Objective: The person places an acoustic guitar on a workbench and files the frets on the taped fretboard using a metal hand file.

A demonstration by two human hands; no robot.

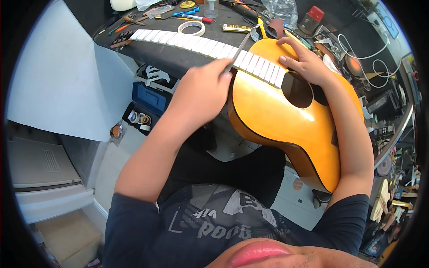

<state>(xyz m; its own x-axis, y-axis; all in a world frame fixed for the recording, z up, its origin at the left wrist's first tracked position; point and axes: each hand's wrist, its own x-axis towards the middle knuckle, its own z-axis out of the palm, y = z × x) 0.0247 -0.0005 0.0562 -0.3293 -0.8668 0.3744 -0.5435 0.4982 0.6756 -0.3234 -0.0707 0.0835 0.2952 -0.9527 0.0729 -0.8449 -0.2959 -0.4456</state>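
Note:
An orange-yellow acoustic guitar (272,105) lies across my lap and the bench edge, its neck pointing to the left. White tape strips cover the fretboard (196,43) between the frets, right up to the sound hole (298,89). My left hand (203,91) is closed around a thin dark file (241,48), which crosses the fretboard near where the neck meets the body. My right hand (308,64) rests on the guitar's top beside the fretboard end, thumb and fingers apart, with that forearm lying over the body. The headstock (121,40) sits at the far left.
Beyond the neck, the dark workbench (147,27) bears a tape roll (191,28), a red marker (196,18), a yellow tool (237,28) and several hand tools. White cables (357,57) and clutter crowd the right. Below the neck stands an open toolbox (149,98).

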